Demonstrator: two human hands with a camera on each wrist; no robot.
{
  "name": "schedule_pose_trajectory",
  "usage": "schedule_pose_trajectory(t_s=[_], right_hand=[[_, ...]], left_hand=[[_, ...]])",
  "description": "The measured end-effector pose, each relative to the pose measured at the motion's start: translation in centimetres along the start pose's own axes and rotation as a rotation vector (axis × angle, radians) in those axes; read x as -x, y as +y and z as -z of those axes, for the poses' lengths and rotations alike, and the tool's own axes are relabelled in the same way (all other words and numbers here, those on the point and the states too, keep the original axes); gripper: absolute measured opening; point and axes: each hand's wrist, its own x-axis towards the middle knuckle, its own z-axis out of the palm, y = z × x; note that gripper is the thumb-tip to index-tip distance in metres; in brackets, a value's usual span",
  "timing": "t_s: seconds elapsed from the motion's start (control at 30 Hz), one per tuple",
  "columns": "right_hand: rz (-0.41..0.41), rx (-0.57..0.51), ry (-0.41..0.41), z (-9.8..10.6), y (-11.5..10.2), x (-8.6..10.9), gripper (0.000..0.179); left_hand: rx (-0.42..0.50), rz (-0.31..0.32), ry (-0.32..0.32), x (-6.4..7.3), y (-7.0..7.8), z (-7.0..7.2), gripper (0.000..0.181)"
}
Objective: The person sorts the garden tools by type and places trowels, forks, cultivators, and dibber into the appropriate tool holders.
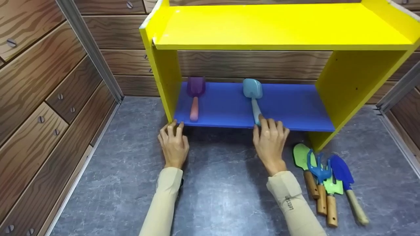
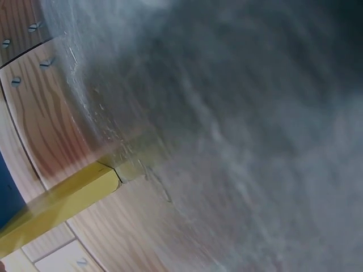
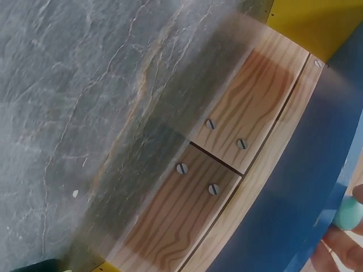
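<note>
While the fingers of the right hand (image 1: 270,142) pinch the handle end of a light-blue scoop (image 1: 253,93), its pan lies beyond them on the blue shelf (image 1: 223,105). Left hand (image 1: 174,144): fingers slightly apart, tips touching the shelf's front edge. Purple scoop (image 1: 196,89), pink-handled: on the shelf, just beyond the left fingers. Four hand tools (image 1: 322,200): right of the right fingers.

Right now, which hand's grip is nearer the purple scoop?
Left. Your left grip is in front of the purple scoop, slightly left; your right grip is farther right, on the light-blue scoop.
</note>
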Motion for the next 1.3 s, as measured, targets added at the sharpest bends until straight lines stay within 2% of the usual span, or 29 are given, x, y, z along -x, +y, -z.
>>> schedule_pose_trajectory(t_s=[0.2,0.37,0.57,0.97,1.3], right_hand=[[-0.027,-0.029,-0.026,0.0,-0.1,-0.1,0.034],[-0.08,-0.131,-0.03,0.8,0.1,-0.2,0.041],[-0.095,-0.236,0.021,1.9,1.0,0.6,0.03],[-0.082,-0.187,0.005,4.0,2.8,1.6,0.019],[-0.102,-0.138,-0.035,5.4,4.0,2.2,0.019]], left_hand=[[-0.022,0.002,0.017,0.0,-0.1,0.0,0.035],[-0.022,0.009,0.012,0.1,0.0,0.0,0.035],[-0.033,0.013,0.005,0.2,-0.1,0.0,0.035],[-0.051,0.003,0.034,0.3,-0.1,-0.4,0.035],[-0.066,-0.006,0.018,0.3,0.1,-0.4,0.037]])
